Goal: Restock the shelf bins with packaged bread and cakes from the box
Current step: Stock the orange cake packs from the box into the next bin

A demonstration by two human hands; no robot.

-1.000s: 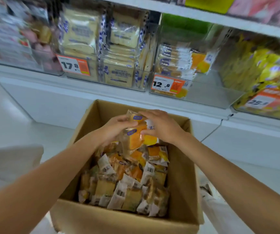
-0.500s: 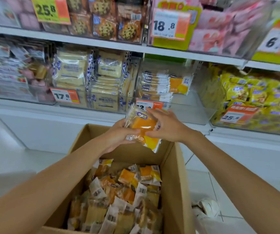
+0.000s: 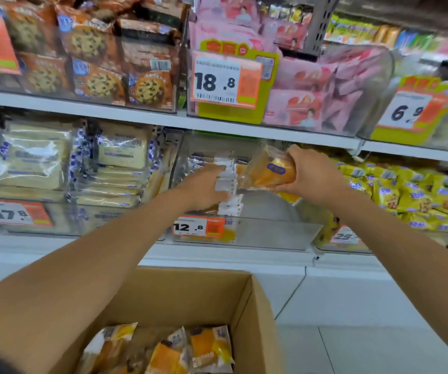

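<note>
Two hands up at the clear bin (image 3: 271, 233) tagged 12.8, one cake packet (image 3: 267, 171) in play.
I see the right hand (image 3: 316, 178) clamped round the packet's right end, thumb under, fingers over; the packet sticks out left of the grip, tilted, above the bin floor. Just left of that grip sits the stack of packets (image 3: 227, 182) inside the bin, with the left hand (image 3: 204, 188) against its front. I can't tell if those fingers curl round anything. Well below both grips: cardboard box (image 3: 217, 287), more orange packets (image 3: 190, 349) in its bottom.
</note>
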